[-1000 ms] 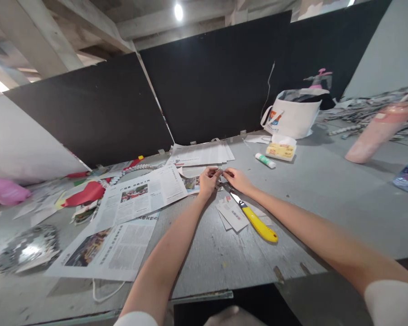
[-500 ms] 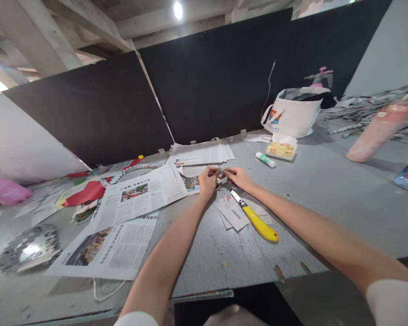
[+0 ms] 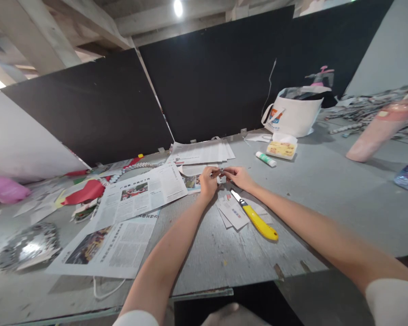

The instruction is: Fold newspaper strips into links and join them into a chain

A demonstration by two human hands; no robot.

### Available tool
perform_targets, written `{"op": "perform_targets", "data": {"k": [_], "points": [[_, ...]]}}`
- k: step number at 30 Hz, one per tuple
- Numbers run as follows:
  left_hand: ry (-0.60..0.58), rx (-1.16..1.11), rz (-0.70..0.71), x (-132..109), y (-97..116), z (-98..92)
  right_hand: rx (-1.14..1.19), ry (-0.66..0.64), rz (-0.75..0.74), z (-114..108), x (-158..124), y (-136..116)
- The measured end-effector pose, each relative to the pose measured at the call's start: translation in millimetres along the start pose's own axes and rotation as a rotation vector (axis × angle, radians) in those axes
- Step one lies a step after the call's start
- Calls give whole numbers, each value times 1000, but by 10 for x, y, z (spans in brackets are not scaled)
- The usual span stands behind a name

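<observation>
Small paper piece [image 3: 221, 179], frame centre; your grip pinches it, fingertips of left hand [image 3: 209, 182] and right hand [image 3: 239, 177] closed. Probably light, easily creased: take edges gently. Yellow knife [image 3: 259, 222], lower right of centre, partly over paper slips [image 3: 235, 216].

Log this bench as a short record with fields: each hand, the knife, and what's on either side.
Left hand: fingertips pinching a small piece, too blurred to identify
Right hand: fingertips at the same piece, close to the left's
Knife: lying partly over paper scraps, yellow handle, blade bare and pointing toward the hands
Left side: newspaper sheets, red paper
Right side: white-green tube beside tissues, white bag, pink bottle
</observation>
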State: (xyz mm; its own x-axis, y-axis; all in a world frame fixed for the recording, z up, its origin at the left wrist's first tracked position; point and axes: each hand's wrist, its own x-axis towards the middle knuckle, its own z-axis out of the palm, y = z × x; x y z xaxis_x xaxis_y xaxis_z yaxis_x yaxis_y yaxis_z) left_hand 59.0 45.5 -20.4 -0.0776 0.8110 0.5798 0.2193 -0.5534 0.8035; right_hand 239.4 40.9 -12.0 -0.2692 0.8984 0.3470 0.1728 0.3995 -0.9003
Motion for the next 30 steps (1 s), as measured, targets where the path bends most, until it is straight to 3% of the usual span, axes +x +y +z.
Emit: {"op": "perform_targets", "data": {"k": [5, 13, 23, 30], "points": [[2, 12, 6, -2, 16, 8, -56, 36, -20, 22, -3, 45], [-11, -41, -95, 10, 51, 50, -112, 167, -69, 34, 12, 127], [-26, -161, -189, 33, 15, 48, 152, 161, -35, 51, -2, 28], [-87, -182, -228, 68, -12, 22, 128, 177, -50, 49, 6, 62]]}}
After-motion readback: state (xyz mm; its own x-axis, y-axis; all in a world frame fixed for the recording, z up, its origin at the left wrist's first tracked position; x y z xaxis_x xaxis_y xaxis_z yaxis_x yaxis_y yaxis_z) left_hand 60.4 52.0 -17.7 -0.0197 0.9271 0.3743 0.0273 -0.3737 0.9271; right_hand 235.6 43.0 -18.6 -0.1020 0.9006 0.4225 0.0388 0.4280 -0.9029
